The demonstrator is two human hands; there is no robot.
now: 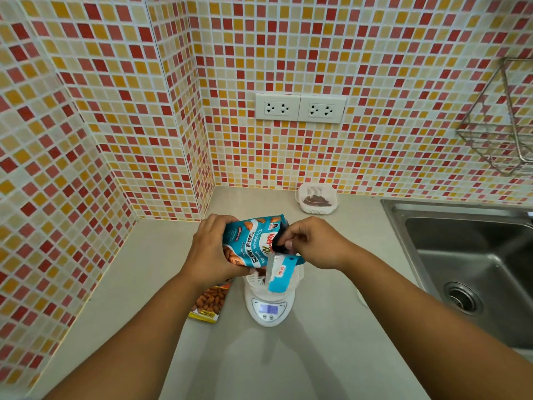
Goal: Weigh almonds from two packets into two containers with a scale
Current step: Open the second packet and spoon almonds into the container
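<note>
Grey counter (144, 284): left hand (212, 251) grips blue almond packet (249, 243), tilted over white container (291, 280) on scale (269, 310); right hand (313, 243) pinches its torn top. Second container (316, 198) near wall holds almonds; orange packet (210, 303) lies beside scale.

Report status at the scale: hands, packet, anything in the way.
Both hands gripping blue almond packet: left hand on its body, right hand at the torn top. Packet tipped over container on scale. Nothing blocking the pour.
</note>
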